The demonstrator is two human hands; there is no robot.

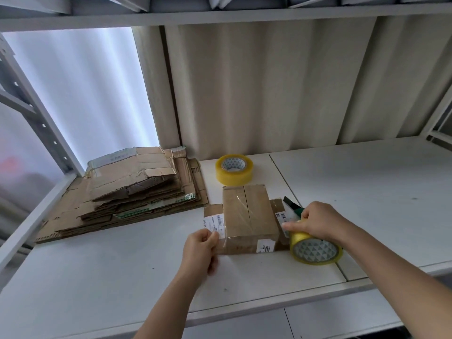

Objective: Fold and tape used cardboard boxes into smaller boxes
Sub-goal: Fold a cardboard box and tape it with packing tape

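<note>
Nearest to us, our two forearms reach out over the white shelf, a broad work surface that carries everything at a comfortable height. Next in size, the stack of flattened cardboard lies at the far left, well apart from our hands, so we judge it to be the supply waiting its turn. At the centre sits the small folded box, its top flaps meeting at a seam already covered by a strip of clear tape, with side flaps spread flat on the shelf to either side. Our left hand has its fingers curled at the box's near-left corner, seemingly pinching the loose end of the tape against the cardboard so the strip stays taut. Our right hand grips the yellow tape roll from above, just beside the box's right edge, probably to draw tape across the front face. A spare tape roll rests flat behind the box, within reach. Smallest, a green-handled cutter lies beside the right hand, touching or nearly touching it; presumably it is kept close for cutting the tape.
</note>
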